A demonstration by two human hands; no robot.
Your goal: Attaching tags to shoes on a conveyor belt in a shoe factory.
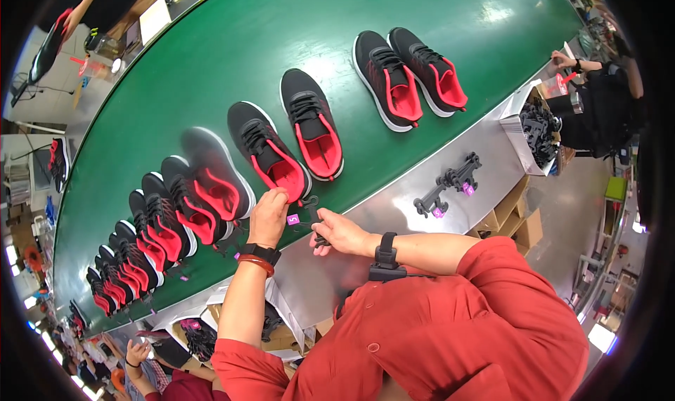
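My left hand [268, 217] is closed at the heel of a black running shoe with red lining [264, 144], pinching its heel edge. Its mate [313, 123] stands just to the right, toe pointing away. In my right hand [340, 232] is a black plastic shoe hanger [311, 205], gripped with the fingers curled round its lower part. A purple tag [293, 220] lies between the two hands, close to the hanger. Left of my left hand, another shoe [218, 172] looks smeared by motion.
More black-and-red shoes [151, 218] line the green belt [450, 42] on the left; another pair [394, 78] stands farther right. Several hangers [450, 183] lie on the metal ledge [394, 222]. A box of hangers [538, 130] stands at right. Co-workers stand around.
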